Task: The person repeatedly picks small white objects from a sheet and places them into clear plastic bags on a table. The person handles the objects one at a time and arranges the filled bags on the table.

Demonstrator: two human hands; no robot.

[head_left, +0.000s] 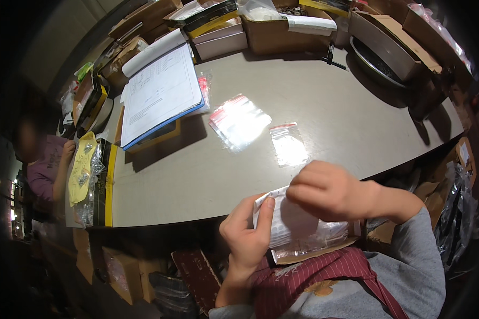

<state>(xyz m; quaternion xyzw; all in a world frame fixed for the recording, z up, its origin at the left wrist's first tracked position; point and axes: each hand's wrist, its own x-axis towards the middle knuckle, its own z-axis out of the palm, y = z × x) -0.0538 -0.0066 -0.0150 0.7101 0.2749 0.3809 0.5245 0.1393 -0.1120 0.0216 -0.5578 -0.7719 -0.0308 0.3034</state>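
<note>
My left hand (248, 229) grips a white sheet (294, 222) by its left edge, thumb on top. Rows of faint round marks cover the sheet, like a sheet of labels. Over its upper right part, my right hand (324, 190) is closed with the fingertips pinched together. Whatever those fingertips hold is hidden. Below the sheet, an open cardboard box (302, 259) at my lap contains clear plastic bags (332, 233). On the table, just beyond my right hand, lies a single clear zip bag (289, 144) with a red strip. Left of it is a stack of similar bags (239, 122).
A blue clipboard with papers (162, 93) rests on a box at the table's left. Boxes (290, 37) line the far edge, and a dark round pan (378, 61) stands far right. At the left, a person in purple (48, 167) sits beside a box with a yellow bag (82, 167).
</note>
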